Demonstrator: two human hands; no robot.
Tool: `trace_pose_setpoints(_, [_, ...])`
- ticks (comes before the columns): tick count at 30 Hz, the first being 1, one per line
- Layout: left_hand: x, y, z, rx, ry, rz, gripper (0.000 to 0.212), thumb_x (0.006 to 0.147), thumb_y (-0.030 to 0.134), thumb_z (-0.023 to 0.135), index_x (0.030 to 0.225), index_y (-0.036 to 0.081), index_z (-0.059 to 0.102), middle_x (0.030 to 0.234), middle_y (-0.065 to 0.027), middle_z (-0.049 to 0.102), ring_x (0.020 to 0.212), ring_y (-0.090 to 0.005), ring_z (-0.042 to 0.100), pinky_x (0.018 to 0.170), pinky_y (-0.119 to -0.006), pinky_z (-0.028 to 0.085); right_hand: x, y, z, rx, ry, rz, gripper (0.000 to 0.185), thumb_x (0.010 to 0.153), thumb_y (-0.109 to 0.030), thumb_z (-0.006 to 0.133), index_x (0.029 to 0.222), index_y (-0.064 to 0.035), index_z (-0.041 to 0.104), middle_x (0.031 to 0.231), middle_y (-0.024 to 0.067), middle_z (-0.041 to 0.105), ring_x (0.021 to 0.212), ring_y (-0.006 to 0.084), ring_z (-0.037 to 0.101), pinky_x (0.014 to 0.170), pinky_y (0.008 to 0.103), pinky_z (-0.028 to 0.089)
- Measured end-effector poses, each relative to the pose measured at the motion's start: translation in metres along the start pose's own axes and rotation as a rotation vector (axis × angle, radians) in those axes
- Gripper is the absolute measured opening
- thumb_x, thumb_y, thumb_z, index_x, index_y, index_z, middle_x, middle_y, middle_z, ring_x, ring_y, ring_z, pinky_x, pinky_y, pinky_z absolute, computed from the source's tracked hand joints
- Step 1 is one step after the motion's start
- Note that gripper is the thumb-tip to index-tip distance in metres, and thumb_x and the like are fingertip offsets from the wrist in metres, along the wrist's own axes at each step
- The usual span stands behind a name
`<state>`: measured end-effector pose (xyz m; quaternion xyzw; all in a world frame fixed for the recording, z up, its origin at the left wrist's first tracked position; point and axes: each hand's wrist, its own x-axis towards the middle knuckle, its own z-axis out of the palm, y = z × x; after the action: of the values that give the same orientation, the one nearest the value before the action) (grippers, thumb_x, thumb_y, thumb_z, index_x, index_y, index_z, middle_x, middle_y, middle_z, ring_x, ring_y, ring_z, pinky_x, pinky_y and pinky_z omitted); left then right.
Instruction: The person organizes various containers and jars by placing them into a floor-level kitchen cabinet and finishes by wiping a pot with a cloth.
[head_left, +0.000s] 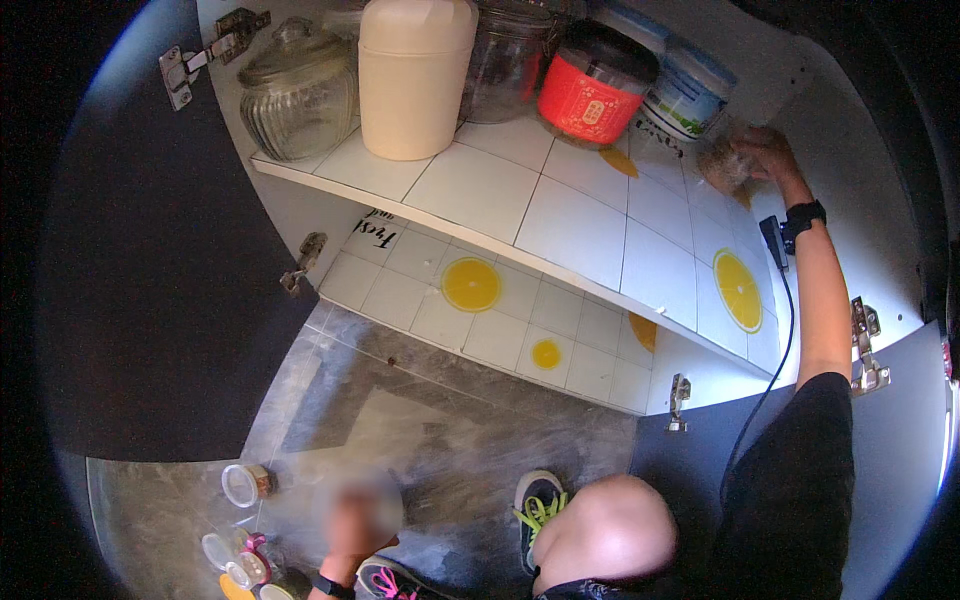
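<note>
My right hand (776, 154) reaches into the back right corner of the upper cabinet shelf (480, 187). Its fingers are around a small see-through container (724, 161) with something brownish in it, whose exact shape is unclear. Close by stands a white and blue tub (686, 94) with a green printed picture. A clear jar with a red label and black lid (596, 90) is left of that tub. Low in the view, my left hand (356, 521) is over the floor beside my shoe; a blurred patch covers its fingers, so any hold is hidden.
A cream canister (412, 82), a ribbed glass jar (300, 97) and a clear jar (504, 67) line the upper shelf. The lower shelf (390, 277) has a patterned liner. Dark doors (172, 300) stand open. Several small containers, including a clear-lidded tub (244, 485), are on the floor.
</note>
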<state>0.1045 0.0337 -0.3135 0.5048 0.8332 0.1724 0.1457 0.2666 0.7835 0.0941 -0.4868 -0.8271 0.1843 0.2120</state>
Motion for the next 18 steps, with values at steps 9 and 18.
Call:
trace_pose_setpoints(9, [0.024,0.002,-0.004,0.135,0.005,0.124,0.067,0.065,0.03,0.081,0.123,0.004,0.058,0.116,-0.0173,0.059,0.11,-0.037,0.054,0.096,-0.05,0.042,0.129,0.148,0.004,0.038,0.12,-0.183,0.065,0.077,-0.031,0.081,0.131,-0.0065,0.055,0.128,0.0139,0.059,0.106,0.0262,0.064,0.076,0.0414,0.059])
trace_pose_setpoints(18, [0.061,0.059,-0.058,0.074,-0.322,-0.155,0.082,0.048,0.035,0.092,0.121,0.017,0.06,0.117,-0.0126,0.056,0.111,-0.0347,0.053,0.082,-0.047,0.053,0.135,0.115,0.001,0.374,0.041,-0.149,0.067,0.082,-0.036,0.075,0.137,-0.0073,0.05,0.13,0.0132,0.057,0.106,0.0263,0.062,0.079,0.0412,0.057])
